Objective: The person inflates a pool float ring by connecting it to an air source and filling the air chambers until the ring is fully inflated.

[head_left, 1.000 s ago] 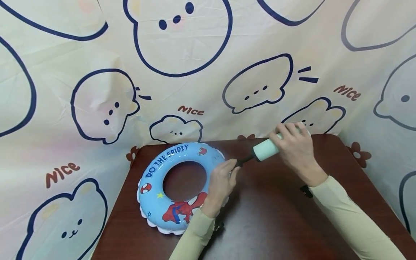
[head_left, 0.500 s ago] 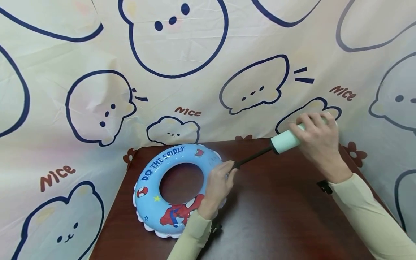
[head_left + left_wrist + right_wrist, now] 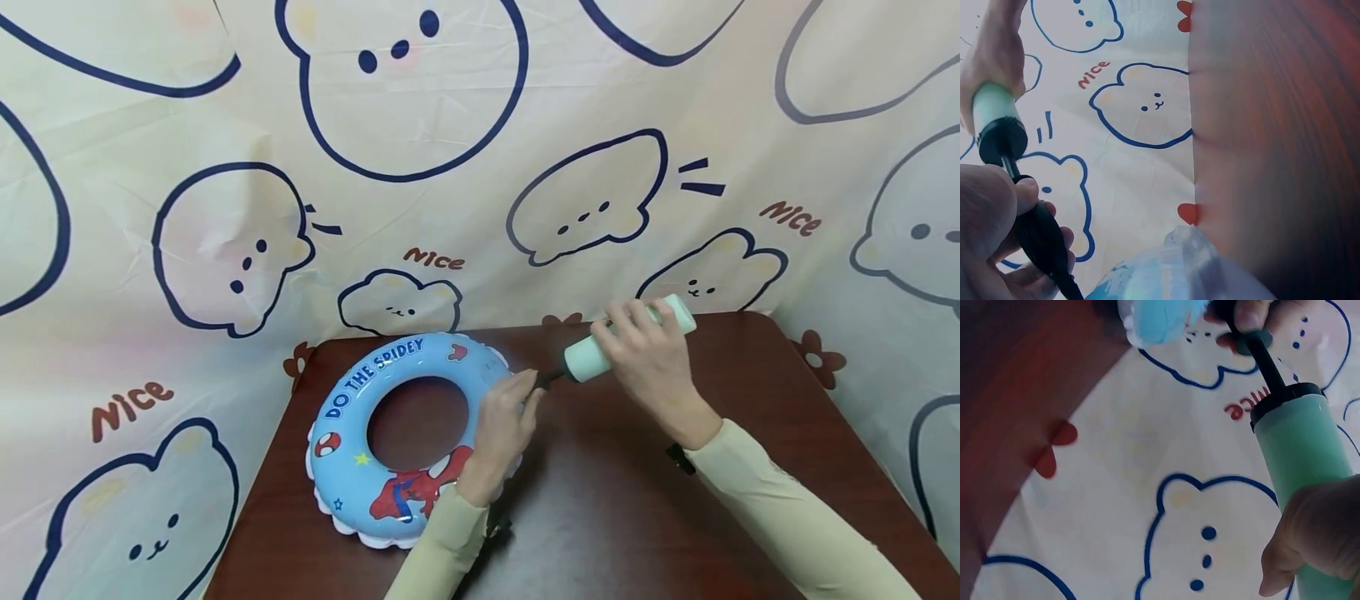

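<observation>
A blue inflatable swim ring (image 3: pixel 352 483) with a red cartoon figure and lettering lies at the left of the table, its right side partly hidden by my left hand (image 3: pixel 506 421). My left hand grips the black tapered end (image 3: pixel 1041 240) of a hand air pump, beside the ring. Whether that end's tip sits in a valve is hidden. My right hand (image 3: pixel 648 358) is wrapped around the pump's mint-green barrel (image 3: pixel 588 358). Between the hands, a short stretch of black rod (image 3: pixel 1267 365) shows. The pump is tilted, its barrel end higher and to the right.
The dark brown table (image 3: pixel 637 508) reaches back to a cream cloth backdrop (image 3: pixel 480 217) with bear drawings, which also rises on both sides. Black straps or devices (image 3: pixel 681 458) sit at the wrists.
My right hand first pulled the green barrel up and to the right, baring a longer rod, then pushed it back down and left. My left hand and the swim ring stay almost in place.
</observation>
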Demonstrator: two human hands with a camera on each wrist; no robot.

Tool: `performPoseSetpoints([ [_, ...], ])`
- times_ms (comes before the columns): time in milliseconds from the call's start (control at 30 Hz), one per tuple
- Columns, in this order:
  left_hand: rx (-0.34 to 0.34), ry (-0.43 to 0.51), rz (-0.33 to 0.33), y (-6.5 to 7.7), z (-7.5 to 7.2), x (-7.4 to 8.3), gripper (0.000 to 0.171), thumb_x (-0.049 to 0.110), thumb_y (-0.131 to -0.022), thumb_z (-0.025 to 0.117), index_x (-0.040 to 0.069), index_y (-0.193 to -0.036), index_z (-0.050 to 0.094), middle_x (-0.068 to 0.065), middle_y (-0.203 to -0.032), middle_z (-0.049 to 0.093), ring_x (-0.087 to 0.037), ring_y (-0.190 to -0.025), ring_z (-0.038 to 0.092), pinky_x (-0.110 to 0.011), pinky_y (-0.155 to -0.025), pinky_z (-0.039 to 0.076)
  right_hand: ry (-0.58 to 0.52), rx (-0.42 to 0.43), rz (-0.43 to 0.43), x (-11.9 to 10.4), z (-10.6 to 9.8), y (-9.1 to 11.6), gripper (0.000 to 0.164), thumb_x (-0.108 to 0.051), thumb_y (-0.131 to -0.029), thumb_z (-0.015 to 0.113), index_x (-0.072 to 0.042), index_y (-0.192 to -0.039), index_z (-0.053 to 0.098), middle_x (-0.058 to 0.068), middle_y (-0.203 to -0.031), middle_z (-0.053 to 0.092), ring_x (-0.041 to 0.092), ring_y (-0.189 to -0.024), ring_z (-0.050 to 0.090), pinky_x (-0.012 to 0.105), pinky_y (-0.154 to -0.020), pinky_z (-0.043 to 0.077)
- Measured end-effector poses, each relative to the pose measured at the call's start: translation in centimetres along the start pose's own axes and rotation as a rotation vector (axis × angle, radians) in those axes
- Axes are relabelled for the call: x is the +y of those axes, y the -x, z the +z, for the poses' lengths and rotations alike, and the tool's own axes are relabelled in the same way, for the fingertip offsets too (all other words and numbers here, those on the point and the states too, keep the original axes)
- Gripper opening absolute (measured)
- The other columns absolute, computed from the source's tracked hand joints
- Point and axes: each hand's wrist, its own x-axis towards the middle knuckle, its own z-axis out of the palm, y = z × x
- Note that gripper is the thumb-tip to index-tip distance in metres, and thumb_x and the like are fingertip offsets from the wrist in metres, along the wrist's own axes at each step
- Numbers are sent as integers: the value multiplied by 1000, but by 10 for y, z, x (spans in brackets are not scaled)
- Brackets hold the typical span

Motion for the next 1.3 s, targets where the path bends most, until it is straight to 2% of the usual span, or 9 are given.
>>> performPoseSetpoints([
  [233,15,-31,17,0,2,-1,10,14,-102,74,12,-111,77,0,-106,80,-18,-93,74,-32,-85,63,-33,-71,12,-20,12,6,29,-4,-71,90,-9,-91,70,14,-100,71,36,-96,66,53,-90,47],
  [467,13,-44,0,3,2,1,14,12,-99,78,11,-112,75,-1,-103,79,-17,-88,72,-31,-81,63,-51,-49,35,-36,19,9,25,-3,-72,90,-10,-89,72,12,-101,73,34,-96,67,51,-89,48],
  [700,-10,-24,-28,1,-3,-1,14,13,-101,75,12,-115,74,-1,-103,78,-16,-89,71,-28,-87,63,-32,-23,32,-42,19,6,27,-5,-72,90,-9,-89,70,13,-101,72,34,-96,66,49,-89,47],
  [800,4,-29,-28,1,-3,-4,17,14,-101,76,11,-117,76,-1,-107,80,-16,-93,73,-29,-90,63,-52,-23,35,-37,20,7,29,-4,-71,90,-9,-92,72,14,-102,72,36,-97,66,50,-89,47],
  [1000,5,-21,-20,3,0,-6,22,20,-102,75,12,-122,79,0,-114,81,-16,-100,75,-29,-95,62,-65,-36,76,-8,16,17,33,-3,-69,89,-12,-97,74,15,-101,71,39,-98,66,52,-88,47],
  [1133,-1,-10,2,5,2,-5,20,20,-103,74,14,-121,79,0,-115,80,-16,-100,76,-29,-94,62,-66,-26,98,9,10,22,36,-1,-67,89,-11,-98,75,17,-101,71,40,-96,64,52,-86,46],
  [1300,5,-31,31,5,1,-4,18,18,-102,74,12,-119,79,-1,-114,80,-17,-100,76,-30,-93,62,-56,-38,109,23,3,24,38,1,-65,88,-10,-100,75,18,-102,71,41,-99,63,54,-91,47],
])
